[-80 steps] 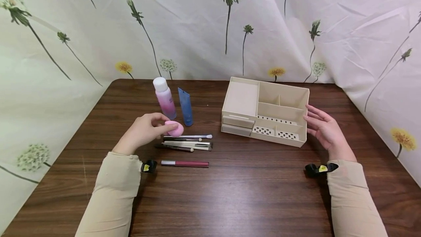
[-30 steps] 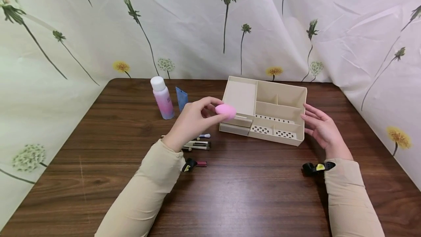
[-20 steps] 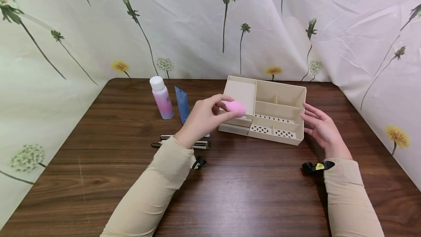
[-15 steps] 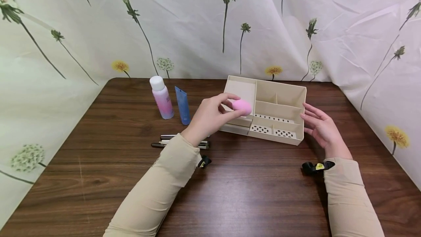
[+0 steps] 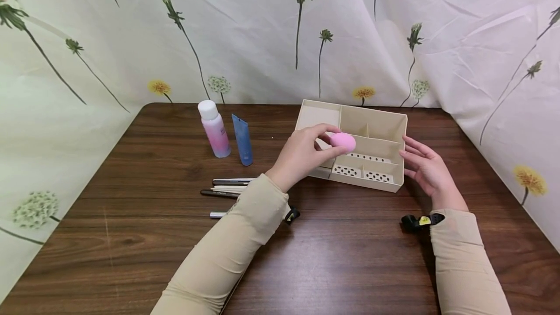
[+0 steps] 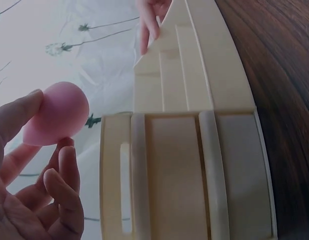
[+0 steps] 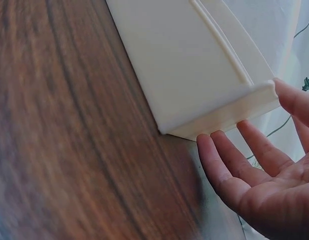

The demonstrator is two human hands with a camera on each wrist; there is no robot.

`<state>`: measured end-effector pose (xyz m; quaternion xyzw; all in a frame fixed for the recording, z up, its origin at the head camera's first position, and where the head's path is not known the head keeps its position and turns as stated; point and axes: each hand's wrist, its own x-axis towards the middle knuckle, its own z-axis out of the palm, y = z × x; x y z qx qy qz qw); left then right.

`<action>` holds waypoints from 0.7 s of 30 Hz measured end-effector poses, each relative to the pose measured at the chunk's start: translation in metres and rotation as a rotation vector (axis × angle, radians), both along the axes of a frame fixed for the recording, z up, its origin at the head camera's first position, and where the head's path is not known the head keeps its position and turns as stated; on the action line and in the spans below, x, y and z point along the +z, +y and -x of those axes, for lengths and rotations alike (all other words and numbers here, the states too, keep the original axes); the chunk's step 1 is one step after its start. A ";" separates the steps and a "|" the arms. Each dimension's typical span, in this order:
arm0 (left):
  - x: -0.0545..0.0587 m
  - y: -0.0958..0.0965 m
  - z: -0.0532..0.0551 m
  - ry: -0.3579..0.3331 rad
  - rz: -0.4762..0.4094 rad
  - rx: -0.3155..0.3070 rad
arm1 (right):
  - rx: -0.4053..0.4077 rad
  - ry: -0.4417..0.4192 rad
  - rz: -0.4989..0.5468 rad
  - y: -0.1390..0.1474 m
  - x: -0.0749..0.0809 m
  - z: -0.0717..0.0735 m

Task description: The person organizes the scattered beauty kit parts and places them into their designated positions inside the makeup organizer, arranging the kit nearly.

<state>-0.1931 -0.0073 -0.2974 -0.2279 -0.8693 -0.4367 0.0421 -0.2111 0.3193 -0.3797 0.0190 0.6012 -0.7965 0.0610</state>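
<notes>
My left hand (image 5: 302,154) pinches a pink makeup sponge (image 5: 343,143) between thumb and fingers. It holds the sponge in the air over the middle of a beige desktop organizer (image 5: 382,124). In the left wrist view the sponge (image 6: 59,112) is clear of the organizer, whose two drawers (image 6: 174,175) are closed. My right hand (image 5: 428,174) is at the organizer's right side, its fingers spread and fairly straight. The right wrist view shows those fingertips (image 7: 243,125) against the organizer's side wall. The compartments in sight hold nothing.
A pink-and-white bottle (image 5: 215,132) and a blue squeeze tube (image 5: 242,142) stand at the back left. Several makeup brushes (image 5: 223,192) lie in front of them, partly behind my left sleeve. A silver-ended stick (image 5: 217,215) is mostly covered by that sleeve.
My left hand picked the sponge up from near the brushes and carried it right, past the drawers, to over the organizer's compartments. The right hand has stayed at the organizer's side.
</notes>
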 end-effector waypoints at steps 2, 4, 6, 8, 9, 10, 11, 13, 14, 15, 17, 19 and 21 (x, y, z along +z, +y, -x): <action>0.000 0.005 0.001 0.008 0.022 -0.006 | -0.002 -0.002 0.000 0.000 0.000 0.000; 0.000 0.011 0.001 0.021 0.046 -0.014 | -0.003 -0.004 -0.003 0.000 0.000 0.000; -0.001 0.016 0.002 0.036 0.070 -0.021 | -0.006 -0.007 -0.006 0.000 0.000 0.000; -0.002 0.022 0.003 0.052 0.096 -0.030 | -0.008 -0.009 -0.010 -0.001 0.000 0.000; -0.003 0.024 0.004 0.056 0.103 -0.035 | -0.009 -0.010 -0.012 -0.001 0.001 0.000; -0.004 0.026 0.004 0.060 0.111 -0.039 | -0.011 -0.011 -0.013 -0.001 0.001 0.000; -0.004 0.029 0.004 0.066 0.121 -0.040 | -0.012 -0.012 -0.013 -0.001 0.001 0.000; -0.006 0.033 0.004 0.078 0.138 -0.038 | -0.013 -0.012 -0.011 -0.001 0.001 0.000; -0.007 0.035 0.004 0.083 0.143 -0.035 | -0.013 -0.011 -0.007 -0.001 0.001 0.000; -0.008 0.037 0.004 0.086 0.146 -0.034 | -0.013 -0.011 -0.005 -0.001 0.000 0.001; -0.010 0.040 0.004 0.095 0.150 -0.033 | -0.013 -0.010 -0.003 -0.001 0.000 0.001; -0.012 0.042 0.003 0.102 0.147 -0.034 | -0.014 -0.011 -0.002 -0.001 0.000 0.001; -0.014 0.044 0.002 0.111 0.155 -0.033 | -0.015 -0.013 -0.004 0.000 0.000 0.000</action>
